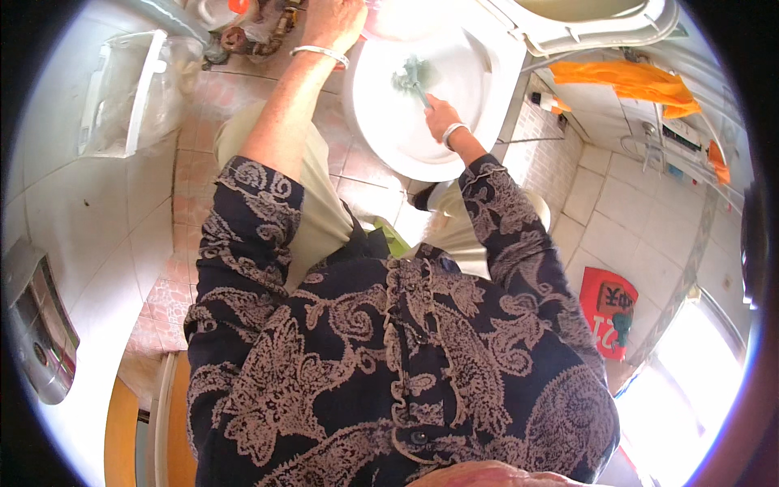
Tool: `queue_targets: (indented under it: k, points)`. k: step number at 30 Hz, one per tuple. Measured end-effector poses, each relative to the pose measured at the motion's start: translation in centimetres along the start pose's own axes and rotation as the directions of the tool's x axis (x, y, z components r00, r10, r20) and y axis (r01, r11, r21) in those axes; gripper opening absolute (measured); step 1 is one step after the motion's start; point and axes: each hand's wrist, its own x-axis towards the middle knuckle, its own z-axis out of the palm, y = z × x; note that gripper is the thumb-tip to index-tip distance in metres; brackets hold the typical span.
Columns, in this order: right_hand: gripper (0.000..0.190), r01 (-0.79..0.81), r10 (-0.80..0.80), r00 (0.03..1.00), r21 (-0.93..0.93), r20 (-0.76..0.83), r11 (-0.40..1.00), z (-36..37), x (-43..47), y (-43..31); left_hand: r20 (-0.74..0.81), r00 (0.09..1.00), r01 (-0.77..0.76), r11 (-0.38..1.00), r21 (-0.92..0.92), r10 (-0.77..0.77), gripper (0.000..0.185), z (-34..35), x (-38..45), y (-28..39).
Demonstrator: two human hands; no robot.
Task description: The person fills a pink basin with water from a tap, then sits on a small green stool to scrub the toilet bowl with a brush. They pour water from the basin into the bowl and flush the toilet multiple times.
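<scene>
My right hand point(443, 120) grips the pale green handle of a brush point(419, 85). Its bristle head rests inside a white toilet bowl point(380, 137), with a greenish wet patch around the bristles. At the top edge, my left hand point(336, 25) holds the side of a translucent pink plastic container point(408, 19), which overlaps the bowl's far left rim. Glare and the picture's edge hide much of that container and some of my left fingers. A raised white plastic toilet seat point(599, 30) stands at the bowl's upper right.
Pipes with a red valve handle point(234, 39) run at upper left, near a clear plastic wall holder point(125, 97). An orange cloth point(627, 82) hangs at right, above a white bottle point(548, 102). Pink tiles point(207, 115) cover the floor. A red printed bag point(608, 313) lies at right.
</scene>
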Motion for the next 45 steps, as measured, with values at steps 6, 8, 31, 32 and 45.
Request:
queue_targets:
  k: [6, 8, 31, 32, 45]
  points:
    - [0.054, 0.164, -0.078, 0.986, -0.844, 0.145, 0.511, -2.5, -4.4, -5.8, -0.103, 0.986, -0.120, 0.988, 0.096, 0.130, 0.026, -0.7, -0.4, -2.3]
    - [0.054, 0.131, -0.073, 0.991, -0.905, 0.110, 0.405, -2.7, -2.2, -5.5, -0.108, 0.992, -0.074, 0.997, -0.031, 0.070, 0.027, -0.1, 0.1, -0.4]
    - [0.029, -0.311, 0.104, 0.909, 0.823, 0.404, -0.475, -0.1, 0.5, -2.2, -0.140, 0.987, -0.073, 0.996, 0.051, 0.079, 0.036, 0.3, 0.0, -1.0]
    - [0.031, -0.317, 0.094, 0.912, 0.830, 0.400, -0.460, -0.6, 0.9, -2.0, -0.134, 0.988, -0.069, 0.996, 0.053, 0.075, 0.037, 0.6, 0.1, -1.1]
    - [0.002, -0.177, 0.148, 0.972, 0.983, 0.183, -0.052, 0.0, -2.6, -0.2, -0.212, 0.977, 0.028, 0.988, 0.150, 0.005, 0.035, -0.8, -0.8, -0.7]
